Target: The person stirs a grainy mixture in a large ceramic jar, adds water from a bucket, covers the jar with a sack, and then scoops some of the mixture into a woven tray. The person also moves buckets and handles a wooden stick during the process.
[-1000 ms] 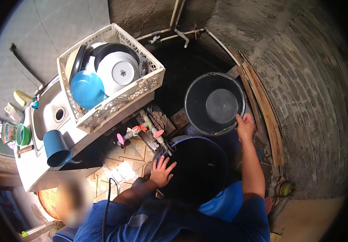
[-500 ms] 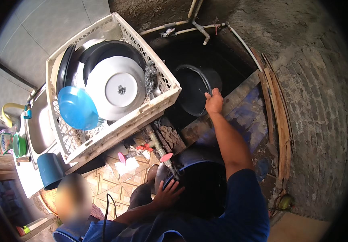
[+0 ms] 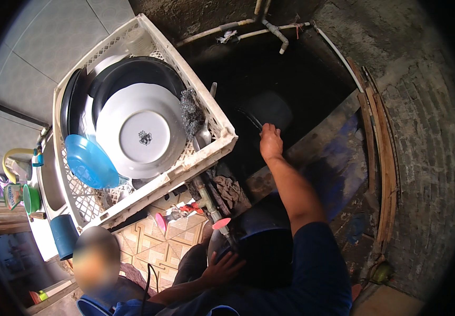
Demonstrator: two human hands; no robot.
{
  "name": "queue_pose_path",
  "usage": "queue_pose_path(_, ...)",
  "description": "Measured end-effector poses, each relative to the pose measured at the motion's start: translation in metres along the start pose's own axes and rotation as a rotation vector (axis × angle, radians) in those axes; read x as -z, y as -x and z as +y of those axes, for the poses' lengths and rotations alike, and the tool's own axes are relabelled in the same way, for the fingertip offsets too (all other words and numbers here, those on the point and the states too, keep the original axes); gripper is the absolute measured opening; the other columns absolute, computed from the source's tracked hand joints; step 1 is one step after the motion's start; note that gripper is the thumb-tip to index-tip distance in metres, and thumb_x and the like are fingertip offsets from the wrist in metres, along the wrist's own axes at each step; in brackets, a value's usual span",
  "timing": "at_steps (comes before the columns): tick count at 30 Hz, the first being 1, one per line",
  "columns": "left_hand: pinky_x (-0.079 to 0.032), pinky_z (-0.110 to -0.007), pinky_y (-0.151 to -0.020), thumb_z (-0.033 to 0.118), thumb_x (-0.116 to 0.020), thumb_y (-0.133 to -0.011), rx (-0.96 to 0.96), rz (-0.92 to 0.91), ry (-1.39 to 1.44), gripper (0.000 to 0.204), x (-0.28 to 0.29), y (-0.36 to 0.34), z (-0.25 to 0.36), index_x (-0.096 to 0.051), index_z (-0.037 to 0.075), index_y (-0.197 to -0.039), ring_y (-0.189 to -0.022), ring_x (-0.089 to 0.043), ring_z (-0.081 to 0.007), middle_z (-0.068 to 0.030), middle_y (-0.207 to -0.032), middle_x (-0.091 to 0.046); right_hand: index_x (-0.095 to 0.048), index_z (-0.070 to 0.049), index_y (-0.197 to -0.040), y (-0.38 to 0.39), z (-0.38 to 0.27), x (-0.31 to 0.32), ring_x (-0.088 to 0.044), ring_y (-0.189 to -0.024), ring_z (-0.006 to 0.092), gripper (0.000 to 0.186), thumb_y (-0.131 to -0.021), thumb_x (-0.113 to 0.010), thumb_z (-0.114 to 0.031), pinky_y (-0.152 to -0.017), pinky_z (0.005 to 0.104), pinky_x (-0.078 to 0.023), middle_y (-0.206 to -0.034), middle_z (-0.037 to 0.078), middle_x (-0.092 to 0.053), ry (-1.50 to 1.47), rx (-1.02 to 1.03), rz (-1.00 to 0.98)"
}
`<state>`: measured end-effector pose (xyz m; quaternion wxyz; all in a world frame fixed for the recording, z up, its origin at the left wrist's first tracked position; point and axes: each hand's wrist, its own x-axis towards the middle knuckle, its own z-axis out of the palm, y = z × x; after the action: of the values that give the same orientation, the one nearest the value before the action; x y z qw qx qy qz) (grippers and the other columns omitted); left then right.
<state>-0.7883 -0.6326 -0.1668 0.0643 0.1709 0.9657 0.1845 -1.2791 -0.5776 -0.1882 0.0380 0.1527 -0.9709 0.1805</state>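
My right hand (image 3: 271, 143) is closed on the rim of a dark bucket (image 3: 274, 109). The bucket is tilted inside the dark tank (image 3: 227, 68), and its lower part is lost in shadow. My left hand (image 3: 223, 269) lies with fingers spread at the edge of a large black tub (image 3: 269, 231) close to my body. Just above that hand, a pipe with a pink-handled tap (image 3: 221, 223) points down toward the tub. What the tub holds is too dark to make out.
A white plastic crate (image 3: 227, 139) holds a white plate (image 3: 140, 131), a blue bowl (image 3: 88, 160), dark pans and a steel scourer (image 3: 190, 113). Beyond it are a sink (image 3: 53, 179) and blue cup (image 3: 63, 237). Another person (image 3: 98, 263) is at lower left. Wooden planks (image 3: 385, 174) line the right wall.
My right hand has shifted a little left and down with the bucket, which now tilts more and shows less of its opening. My left hand stays at the tub.
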Motion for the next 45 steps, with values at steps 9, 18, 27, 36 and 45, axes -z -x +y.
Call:
queue_pose_path(9, -0.032, -0.065, -0.103, 0.049, -0.055, -0.092, -0.004, -0.008, 0.000, 0.061, 0.003, 0.000, 0.000, -0.042, 0.031, -0.148, -0.138, -0.042, -0.0227, -0.0059, -0.147, -0.048, -0.051, -0.004, -0.117, 0.019, -0.012, -0.054, -0.055, -0.113, 0.0413, 0.027, -0.090, -0.056, -0.005, -0.089, 0.0464, -0.054, -0.126, 0.021, -0.052, 0.003, -0.090, -0.097)
queue_pose_path(18, -0.034, -0.062, -0.103, 0.047, -0.057, -0.092, 0.003, 0.005, 0.055, 0.058, 0.019, -0.001, 0.001, -0.045, 0.030, -0.147, -0.137, -0.043, -0.0220, -0.0060, -0.145, -0.049, -0.042, -0.003, -0.135, 0.020, -0.023, -0.036, -0.049, -0.127, 0.0451, 0.048, -0.089, -0.051, -0.002, -0.095, 0.0482, -0.054, -0.143, 0.026, -0.043, 0.112, -0.219, -0.157)
queue_pose_path(27, -0.031, -0.065, -0.104, 0.046, -0.055, -0.094, -0.010, 0.047, 0.085, 0.057, 0.027, -0.003, -0.001, -0.044, 0.028, -0.147, -0.139, -0.040, -0.0237, -0.0077, -0.147, -0.046, -0.070, -0.006, -0.099, -0.027, -0.014, 0.005, -0.067, -0.099, 0.0373, 0.026, -0.083, -0.057, -0.021, -0.084, 0.0437, -0.052, -0.102, 0.021, -0.069, -0.633, -0.473, -0.424)
queue_pose_path(36, -0.029, -0.066, -0.106, 0.042, -0.056, -0.092, -0.045, 0.022, 0.138, 0.058, 0.024, 0.001, -0.004, -0.044, 0.025, -0.146, -0.141, -0.037, -0.0279, -0.0114, -0.150, -0.042, -0.051, -0.017, -0.066, -0.027, -0.012, 0.112, -0.030, -0.041, 0.0078, 0.024, -0.087, -0.061, -0.025, -0.048, 0.0273, -0.032, -0.052, -0.007, -0.037, -1.368, -0.755, -0.144)
queue_pose_path(45, -0.028, -0.066, -0.108, 0.039, -0.057, -0.092, -0.051, 0.069, 0.138, 0.056, 0.031, 0.002, 0.002, -0.046, 0.024, -0.145, -0.141, -0.036, -0.0293, -0.0138, -0.146, -0.045, -0.052, -0.016, -0.071, 0.024, -0.025, 0.203, -0.030, -0.041, 0.0078, 0.022, -0.087, -0.065, -0.025, -0.052, 0.0275, -0.033, -0.056, -0.006, -0.040, -1.640, -0.743, 0.058)
